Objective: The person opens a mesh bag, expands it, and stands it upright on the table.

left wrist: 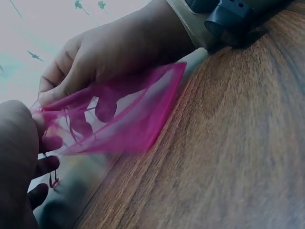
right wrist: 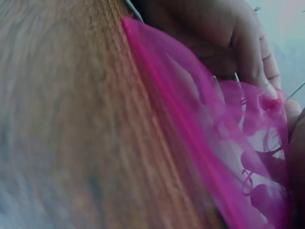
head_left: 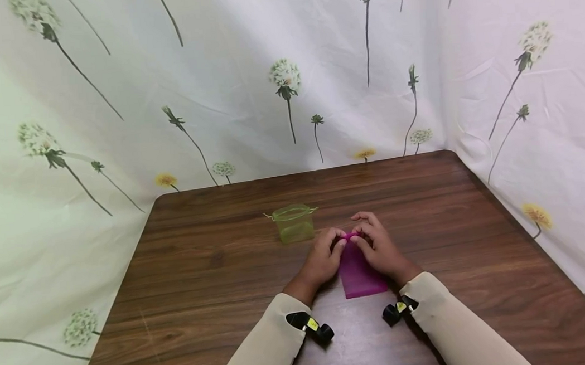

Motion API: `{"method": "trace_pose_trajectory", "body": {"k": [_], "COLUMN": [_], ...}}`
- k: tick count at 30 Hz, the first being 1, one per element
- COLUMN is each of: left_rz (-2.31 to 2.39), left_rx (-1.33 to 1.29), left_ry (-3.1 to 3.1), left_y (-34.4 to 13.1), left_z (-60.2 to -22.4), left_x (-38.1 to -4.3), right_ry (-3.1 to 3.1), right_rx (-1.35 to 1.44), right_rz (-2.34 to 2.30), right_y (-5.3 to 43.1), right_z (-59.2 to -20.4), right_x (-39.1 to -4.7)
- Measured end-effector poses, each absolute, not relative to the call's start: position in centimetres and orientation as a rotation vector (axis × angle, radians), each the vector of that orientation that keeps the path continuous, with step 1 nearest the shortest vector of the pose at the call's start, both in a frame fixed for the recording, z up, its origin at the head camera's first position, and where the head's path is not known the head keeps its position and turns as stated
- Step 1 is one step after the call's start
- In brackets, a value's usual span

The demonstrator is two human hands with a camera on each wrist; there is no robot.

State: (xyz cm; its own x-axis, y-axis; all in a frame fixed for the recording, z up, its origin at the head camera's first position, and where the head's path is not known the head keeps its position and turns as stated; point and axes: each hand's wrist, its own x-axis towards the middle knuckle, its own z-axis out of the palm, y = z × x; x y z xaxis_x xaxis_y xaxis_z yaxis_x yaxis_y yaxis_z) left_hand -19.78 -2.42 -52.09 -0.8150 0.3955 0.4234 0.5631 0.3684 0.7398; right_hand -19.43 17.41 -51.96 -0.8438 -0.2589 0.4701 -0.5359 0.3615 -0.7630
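Note:
A magenta sheer drawstring pouch (head_left: 361,276) is held by both hands at its top edge, its lower end reaching back toward the wearer over the table. My left hand (head_left: 324,257) pinches the left part of that edge between thumb and fingers. Close beside it, my right hand (head_left: 381,249) pinches the right part, with one finger lifted away. In the left wrist view the pouch (left wrist: 128,119) is see-through, and fingers show behind the fabric. Thin cord loops show through the pouch (right wrist: 190,105) in the right wrist view.
A green sheer drawstring pouch (head_left: 295,230) lies flat beyond the left hand, its cords sticking out at both sides. The brown wooden table (head_left: 204,299) meets a white flower-printed cloth (head_left: 237,96) at its back and sides.

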Motion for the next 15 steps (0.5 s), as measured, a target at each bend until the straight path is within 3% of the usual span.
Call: {"method": "trace_pose_trajectory", "body": {"k": [8,15], "left_rz": [-1.319,-1.078], "left_rx": [-1.02,-0.945], "left_ry": [-2.342,-2.398], "left_y": [-2.7,-3.2], "left_z": [-53.1,-54.3], "left_x": [-20.6,-21.1], "right_ry": [-2.301,-2.388], "right_rx": [0.736,0.813], "right_rz": [1.398,1.197], "right_y": [17.2,17.8], "right_z": [-51.8,-51.5], "right_x": [-19.4,-19.4]}}
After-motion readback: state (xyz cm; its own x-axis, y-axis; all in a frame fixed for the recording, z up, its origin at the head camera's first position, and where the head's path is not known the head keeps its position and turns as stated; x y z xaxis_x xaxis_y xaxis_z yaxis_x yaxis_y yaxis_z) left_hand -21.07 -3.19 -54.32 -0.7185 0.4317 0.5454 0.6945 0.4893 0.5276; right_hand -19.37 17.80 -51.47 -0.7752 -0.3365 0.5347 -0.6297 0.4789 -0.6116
